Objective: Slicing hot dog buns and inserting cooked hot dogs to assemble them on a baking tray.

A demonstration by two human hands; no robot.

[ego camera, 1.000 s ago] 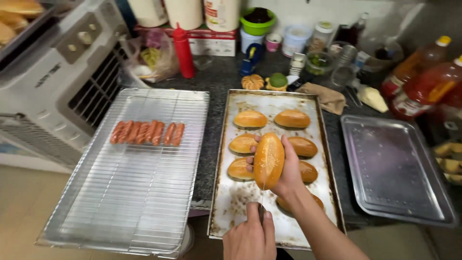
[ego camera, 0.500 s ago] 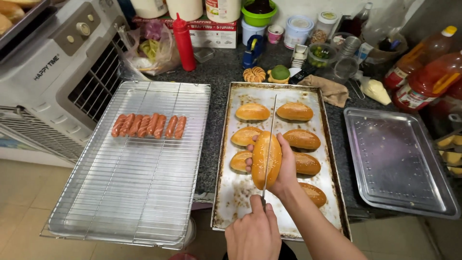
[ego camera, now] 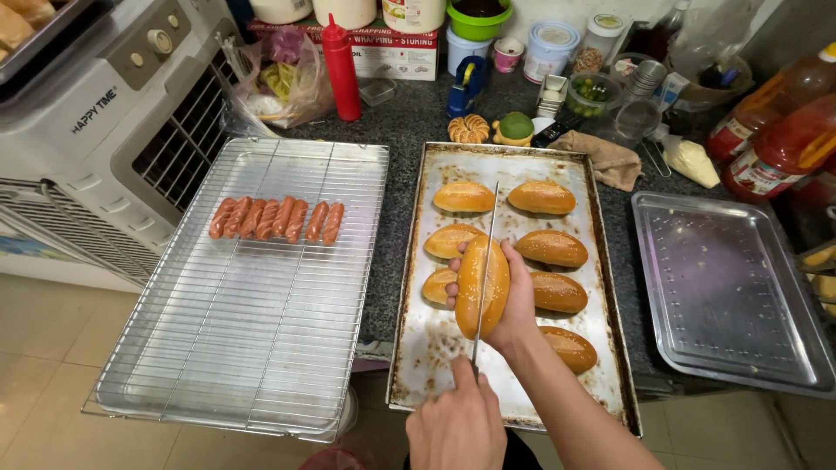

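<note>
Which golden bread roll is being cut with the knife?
The golden sesame bread roll lifted above the baking tray, cupped in the right hand. The left hand runs a thin knife along its top. The other rolls lie on the tray.

I see a dark speckled stone counter (ego camera: pixel 418 130) running across the view, its far edge crowded with jars and bottles against a pale wall (ego camera: pixel 575 13). Below its near edge lies a beige tiled floor (ego camera: pixel 43 383). At left stands a white boxy appliance (ego camera: pixel 104 113) with knobs on top and a louvred front. Light is even, indoor, with soft glare on the metal surfaces.
</note>
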